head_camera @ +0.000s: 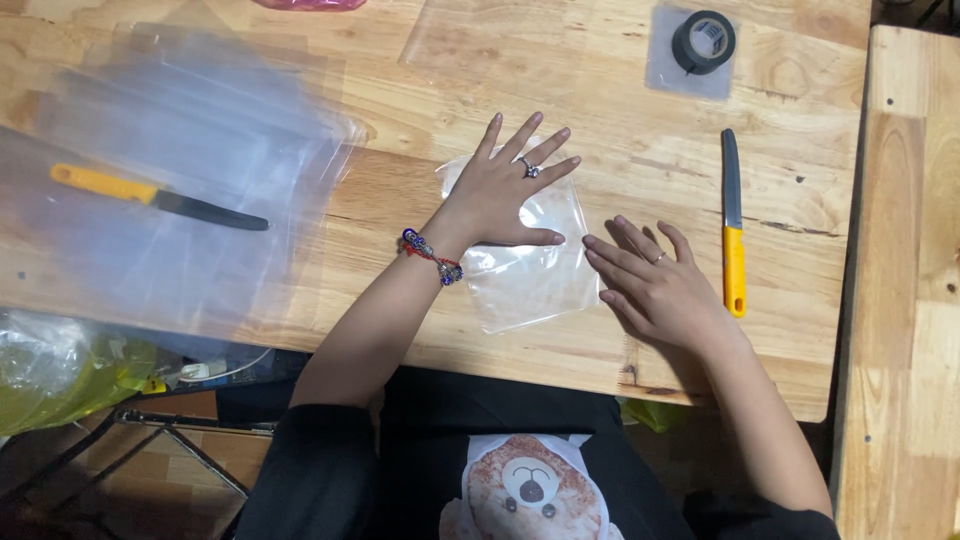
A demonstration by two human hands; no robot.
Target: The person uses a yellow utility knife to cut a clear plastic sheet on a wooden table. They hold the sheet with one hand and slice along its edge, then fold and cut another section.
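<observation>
A person sits at a wooden table [430, 90], seen from above, with both bare hands on a small clear plastic bag [530, 275] that lies flat near the table's front edge, just in front of them.

The left hand [505, 195] rests palm down on the upper part of the bag, fingers spread wide and the thumb stretched out to the side. It pinches nothing; it only presses flat. A ring [530, 170] sits on one finger and a beaded bracelet [432, 257] in red and blue circles the wrist.

The right hand [655, 285] lies palm down at the bag's right edge, fingers straight and close together, their tips touching the plastic. It grips nothing either.

Just to the right of that hand, a knife with a yellow handle and grey blade [733, 225] lies on the table, blade pointing away from the person. Farther back on the right, a roll of black tape [703, 42] sits on a small clear sheet.

On the left side of the table, well apart from the hands, a loose stack of larger clear plastic bags [200, 130] spreads out, and a second knife with a yellow handle and dark blade [155, 197] rests on top of it.
</observation>
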